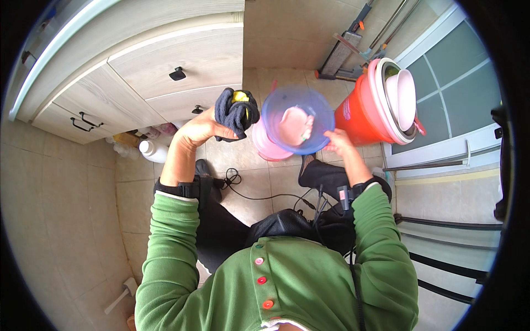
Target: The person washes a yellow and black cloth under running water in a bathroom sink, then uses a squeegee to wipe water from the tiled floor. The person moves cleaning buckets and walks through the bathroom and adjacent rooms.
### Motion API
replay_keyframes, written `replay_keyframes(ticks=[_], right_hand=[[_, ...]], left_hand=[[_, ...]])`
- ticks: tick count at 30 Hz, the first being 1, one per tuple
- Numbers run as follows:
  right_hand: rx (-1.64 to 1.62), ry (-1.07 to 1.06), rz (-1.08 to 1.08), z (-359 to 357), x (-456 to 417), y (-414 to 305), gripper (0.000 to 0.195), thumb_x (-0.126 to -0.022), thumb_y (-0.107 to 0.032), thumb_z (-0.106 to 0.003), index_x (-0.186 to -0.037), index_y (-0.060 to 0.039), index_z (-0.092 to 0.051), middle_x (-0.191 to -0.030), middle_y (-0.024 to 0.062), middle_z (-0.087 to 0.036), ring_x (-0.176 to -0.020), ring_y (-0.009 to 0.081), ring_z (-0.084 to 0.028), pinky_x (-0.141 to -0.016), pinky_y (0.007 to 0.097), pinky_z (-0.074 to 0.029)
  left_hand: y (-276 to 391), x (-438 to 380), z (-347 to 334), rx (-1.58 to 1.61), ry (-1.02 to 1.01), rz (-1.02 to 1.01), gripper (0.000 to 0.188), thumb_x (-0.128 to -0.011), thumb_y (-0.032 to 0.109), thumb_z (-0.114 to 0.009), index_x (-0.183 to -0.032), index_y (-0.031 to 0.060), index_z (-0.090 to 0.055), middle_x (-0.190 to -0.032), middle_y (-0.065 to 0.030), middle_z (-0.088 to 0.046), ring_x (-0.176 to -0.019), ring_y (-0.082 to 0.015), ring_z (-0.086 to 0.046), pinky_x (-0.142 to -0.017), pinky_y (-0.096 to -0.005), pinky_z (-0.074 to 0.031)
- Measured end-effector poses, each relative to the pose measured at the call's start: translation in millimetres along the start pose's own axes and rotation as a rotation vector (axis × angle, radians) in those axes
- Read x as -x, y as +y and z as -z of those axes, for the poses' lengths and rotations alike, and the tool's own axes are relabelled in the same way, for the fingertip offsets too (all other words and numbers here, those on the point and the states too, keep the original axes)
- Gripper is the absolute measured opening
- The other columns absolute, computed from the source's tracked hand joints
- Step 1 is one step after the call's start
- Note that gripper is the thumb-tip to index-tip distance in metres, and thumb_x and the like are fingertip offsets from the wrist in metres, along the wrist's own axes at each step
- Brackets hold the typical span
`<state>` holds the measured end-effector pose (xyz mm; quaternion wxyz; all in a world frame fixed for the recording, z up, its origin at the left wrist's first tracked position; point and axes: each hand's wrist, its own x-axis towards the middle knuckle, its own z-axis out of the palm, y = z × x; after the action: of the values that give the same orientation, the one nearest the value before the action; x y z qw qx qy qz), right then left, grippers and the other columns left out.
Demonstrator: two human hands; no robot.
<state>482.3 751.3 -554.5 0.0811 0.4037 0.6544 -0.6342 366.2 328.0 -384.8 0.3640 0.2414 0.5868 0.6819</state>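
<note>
A bunched dark cloth (232, 113) with a yellow patch is gripped in my left hand (207, 126), in front of the wooden cabinet. My right hand (340, 142) holds the rim of a translucent blue basin (277, 97). Inside or seen through the basin is a pale pink item (293, 124) with white and green bits, too blurred to name. Below and partly behind the basin, a pink plastic container (269, 145) shows above the tiled floor. Just right of my right hand, a red bucket (357, 113) leans with several nested basins in its mouth.
Cabinet drawers (178, 53) stand at upper left, with a white plastic bottle (153, 152) beneath. A flat mop (339, 53) and poles lean in the far corner. Black cables (256, 197) lie on the floor between my feet. A glazed door (447, 82) is at right.
</note>
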Motion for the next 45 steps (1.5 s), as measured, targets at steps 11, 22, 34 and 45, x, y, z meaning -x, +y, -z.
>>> replay_keyframes(ticks=[11, 22, 34, 45], right_hand=[[-0.192, 0.25, 0.185, 101, 60, -64, 0.027, -0.087, -0.015, -0.058, -0.109, 0.0003, -0.055, -0.095, 0.0128, -0.064, -0.078, 0.0227, -0.065, -0.065, 0.0345, -0.058], [-0.129, 0.183, 0.167, 67, 64, -36, 0.024, -0.088, -0.015, -0.059, -0.11, -0.0058, -0.059, -0.095, 0.0098, -0.065, -0.075, 0.021, -0.065, -0.063, 0.0349, -0.057], [0.152, -0.074, 0.25, 23, 108, -59, 0.022, -0.089, -0.018, -0.059, -0.106, -0.0039, -0.062, -0.089, 0.0061, -0.066, -0.068, 0.0145, -0.064, -0.055, 0.0275, -0.053], [0.196, -0.2, 0.193, 8, 90, -66, 0.029, -0.089, -0.027, -0.062, -0.104, -0.0024, -0.062, -0.09, 0.0059, -0.065, -0.072, 0.0143, -0.063, -0.058, 0.0274, -0.052]], left_hand=[[-10, -7, 6, -0.015, 0.048, 0.1, 0.055, -0.061, 0.006, -0.082, -0.11, 0.0048, -0.056, -0.095, 0.0014, -0.059, -0.087, -0.0107, -0.053, -0.08, -0.0239, -0.043], [-20, -21, 11, -0.009, -0.043, 0.163, 0.07, -0.059, 0.004, -0.084, -0.121, 0.0028, -0.052, -0.104, 0.0011, -0.057, -0.097, -0.0114, -0.052, -0.09, -0.0265, -0.042], [-40, -56, -22, 0.227, 0.009, 0.175, 0.039, -0.071, 0.009, -0.076, -0.106, 0.0037, -0.059, -0.095, -0.0033, -0.063, -0.09, -0.0155, -0.058, -0.083, -0.0285, -0.045], [-42, -70, -43, 0.009, 0.124, 0.117, 0.037, -0.069, 0.0, -0.071, -0.104, 0.0028, -0.061, -0.095, -0.0029, -0.063, -0.084, -0.0139, -0.058, -0.076, -0.0274, -0.046]])
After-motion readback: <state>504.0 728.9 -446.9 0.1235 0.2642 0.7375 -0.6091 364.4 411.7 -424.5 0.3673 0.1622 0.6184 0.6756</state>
